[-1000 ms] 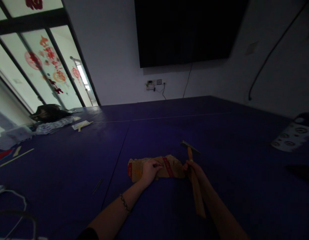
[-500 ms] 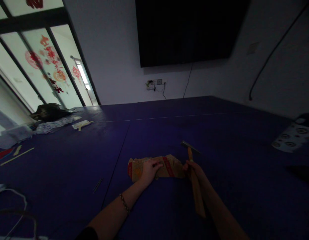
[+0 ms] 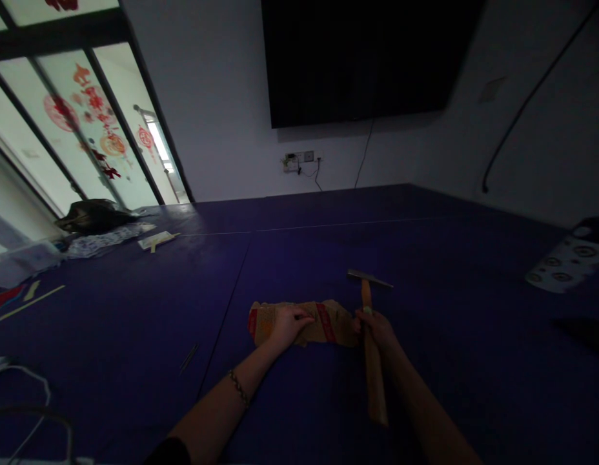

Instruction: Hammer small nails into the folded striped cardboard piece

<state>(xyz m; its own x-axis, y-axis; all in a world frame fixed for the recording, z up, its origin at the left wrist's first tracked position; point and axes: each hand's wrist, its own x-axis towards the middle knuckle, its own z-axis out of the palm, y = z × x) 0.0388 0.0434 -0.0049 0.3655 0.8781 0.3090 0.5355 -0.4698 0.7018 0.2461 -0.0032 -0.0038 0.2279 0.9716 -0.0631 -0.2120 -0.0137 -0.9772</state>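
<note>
A torn strip of brown cardboard [image 3: 328,321] with red printed bands lies flat on the dark blue table [image 3: 299,258]. My left hand [image 3: 286,325] presses down on its middle, fingers together. My right hand [image 3: 375,328] is wrapped around the wooden handle of a hammer [image 3: 368,303], just right of the cardboard. The hammer's metal head points away from me, a little above the table, and the long handle runs back along my forearm. A beaded bracelet is on my left wrist.
Thin sticks [image 3: 189,357] lie on the table to the left. At the far left are a dark bag [image 3: 93,216], papers and wooden strips [image 3: 31,301]. A patterned white sheet [image 3: 565,263] sits at the right edge. A cable [image 3: 23,400] loops at the lower left. A big black screen [image 3: 362,58] hangs on the wall.
The hammer has swung slightly, its head shifting left and up while the handle stands straighter. My left hand stays on the cardboard.
</note>
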